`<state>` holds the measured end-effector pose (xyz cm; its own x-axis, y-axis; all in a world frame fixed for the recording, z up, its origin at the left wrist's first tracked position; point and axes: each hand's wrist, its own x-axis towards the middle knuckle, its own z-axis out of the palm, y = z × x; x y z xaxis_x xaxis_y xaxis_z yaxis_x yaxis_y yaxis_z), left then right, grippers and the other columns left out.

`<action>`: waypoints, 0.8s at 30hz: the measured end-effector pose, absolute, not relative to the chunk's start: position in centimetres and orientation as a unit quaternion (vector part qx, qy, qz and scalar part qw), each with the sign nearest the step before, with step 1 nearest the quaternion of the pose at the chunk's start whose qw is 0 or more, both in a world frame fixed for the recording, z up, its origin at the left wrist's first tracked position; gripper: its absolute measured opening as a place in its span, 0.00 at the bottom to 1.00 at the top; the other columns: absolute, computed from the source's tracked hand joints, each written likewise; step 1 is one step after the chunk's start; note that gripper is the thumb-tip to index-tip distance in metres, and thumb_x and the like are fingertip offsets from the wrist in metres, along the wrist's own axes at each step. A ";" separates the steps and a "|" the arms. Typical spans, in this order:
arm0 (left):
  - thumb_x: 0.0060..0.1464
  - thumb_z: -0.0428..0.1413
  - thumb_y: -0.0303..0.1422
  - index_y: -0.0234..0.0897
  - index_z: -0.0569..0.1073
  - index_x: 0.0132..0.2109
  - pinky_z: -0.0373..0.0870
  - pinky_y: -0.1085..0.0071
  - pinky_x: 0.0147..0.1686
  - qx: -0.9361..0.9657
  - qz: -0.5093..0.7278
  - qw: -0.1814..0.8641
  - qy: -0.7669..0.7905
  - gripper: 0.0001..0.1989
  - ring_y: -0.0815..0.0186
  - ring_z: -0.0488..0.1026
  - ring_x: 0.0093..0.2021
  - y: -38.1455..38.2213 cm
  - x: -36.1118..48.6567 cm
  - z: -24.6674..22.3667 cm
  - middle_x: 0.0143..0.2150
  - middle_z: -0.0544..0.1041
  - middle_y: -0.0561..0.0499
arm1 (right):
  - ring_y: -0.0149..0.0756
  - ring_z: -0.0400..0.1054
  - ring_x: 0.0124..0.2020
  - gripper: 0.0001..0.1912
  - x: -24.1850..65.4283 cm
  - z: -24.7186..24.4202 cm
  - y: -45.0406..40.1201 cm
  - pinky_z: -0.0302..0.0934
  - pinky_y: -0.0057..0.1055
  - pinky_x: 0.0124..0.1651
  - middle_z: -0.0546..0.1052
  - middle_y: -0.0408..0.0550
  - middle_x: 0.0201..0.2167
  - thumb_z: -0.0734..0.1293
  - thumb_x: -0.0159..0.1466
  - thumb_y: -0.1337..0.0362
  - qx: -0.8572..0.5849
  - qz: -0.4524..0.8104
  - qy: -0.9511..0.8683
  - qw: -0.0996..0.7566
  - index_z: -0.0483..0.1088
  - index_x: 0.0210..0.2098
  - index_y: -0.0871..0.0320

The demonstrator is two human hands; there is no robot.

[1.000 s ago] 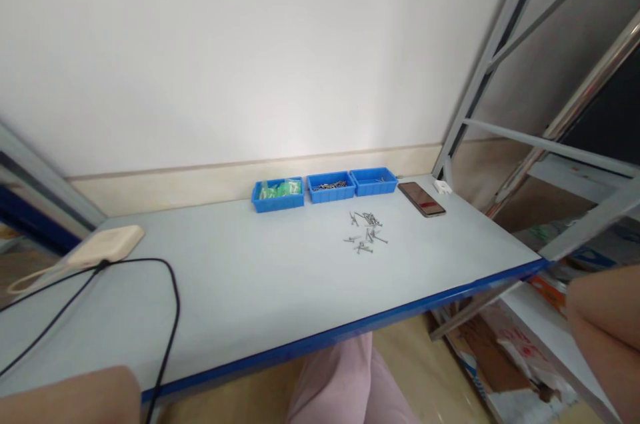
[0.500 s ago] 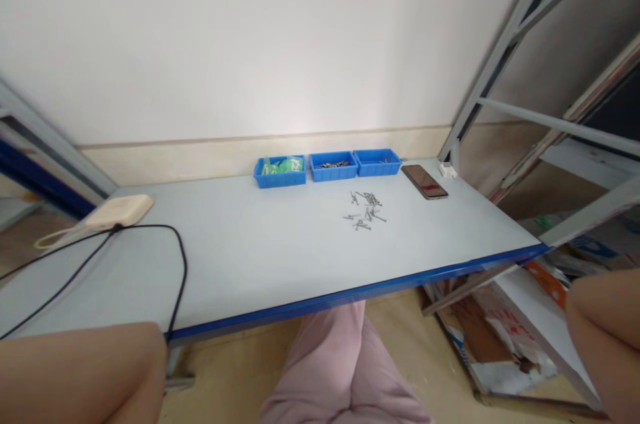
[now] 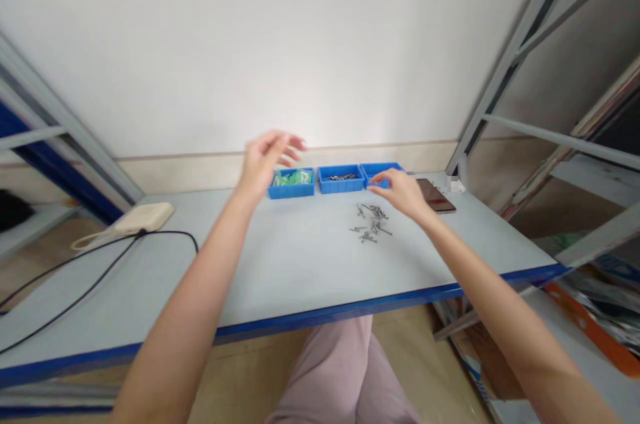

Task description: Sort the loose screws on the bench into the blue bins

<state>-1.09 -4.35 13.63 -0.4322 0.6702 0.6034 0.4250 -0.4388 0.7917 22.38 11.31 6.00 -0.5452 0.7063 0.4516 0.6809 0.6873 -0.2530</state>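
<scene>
Far L on the bench top, cream pad w/ black cable trailing off L; blue front edge runs across the bottom, lots of open bench behind it. My L hand is up, fingers spread, nothing in it, over the L blue bin of green packets. Mid blue bin holds screws. My R hand is half open, fingers loosely apart, empty, tips at the R blue bin; can't tell if touching. Loose steel screws lie in a small scatter on the bench just below R hand. Phone just R of that hand, near back edge.
</scene>
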 end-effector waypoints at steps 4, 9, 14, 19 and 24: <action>0.50 0.53 0.43 0.31 0.73 0.31 0.65 0.76 0.22 0.571 0.530 0.252 0.574 0.17 0.70 0.70 0.23 -1.7 -1.7 7.5 0.28 0.76 0.48 | 0.47 0.64 0.47 0.12 20.0 3.2 11.2 0.55 0.40 0.48 0.74 0.53 0.42 0.67 0.56 0.59 -0.470 0.063 -0.865 0.167 0.75 0.39 0.55; 0.49 0.52 0.44 0.32 0.72 0.32 0.64 0.75 0.22 0.526 0.536 0.268 0.604 0.17 0.70 0.69 0.21 0.3 -3.6 1.1 0.26 0.76 0.47 | 0.46 0.66 0.45 0.07 18.3 1.5 12.6 0.56 0.36 0.44 0.77 0.52 0.37 0.67 0.54 0.63 -0.473 0.129 -0.859 0.148 0.77 0.31 0.56; 0.48 0.51 0.44 0.31 0.72 0.31 0.61 0.75 0.21 0.509 0.532 0.275 0.618 0.18 0.71 0.67 0.19 0.6 -4.7 -0.5 0.24 0.74 0.48 | 0.36 0.71 0.34 0.04 17.9 0.9 13.8 0.58 0.26 0.35 0.78 0.49 0.28 0.68 0.50 0.68 -0.447 0.185 -0.861 0.161 0.77 0.26 0.58; 0.49 0.50 0.43 0.31 0.72 0.31 0.60 0.75 0.22 0.539 0.508 0.282 0.610 0.16 0.72 0.65 0.18 0.5 -4.8 -1.1 0.22 0.73 0.50 | 0.34 0.70 0.25 0.04 18.2 0.3 14.7 0.58 0.25 0.28 0.77 0.49 0.21 0.68 0.49 0.70 -0.447 0.233 -0.842 0.191 0.76 0.23 0.62; 0.50 0.50 0.43 0.32 0.72 0.30 0.61 0.75 0.21 0.541 0.500 0.285 0.613 0.17 0.71 0.64 0.19 0.7 -4.9 -1.5 0.22 0.73 0.49 | 0.35 0.71 0.25 0.06 17.7 1.4 14.8 0.61 0.27 0.30 0.77 0.48 0.22 0.68 0.50 0.65 -0.452 0.271 -0.816 0.239 0.76 0.26 0.61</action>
<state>-4.93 0.72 -1.47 -0.2514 0.9485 0.1926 0.3786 -0.0868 0.9215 17.66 14.81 1.37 -0.4784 0.8662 0.1445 0.6073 0.4452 -0.6580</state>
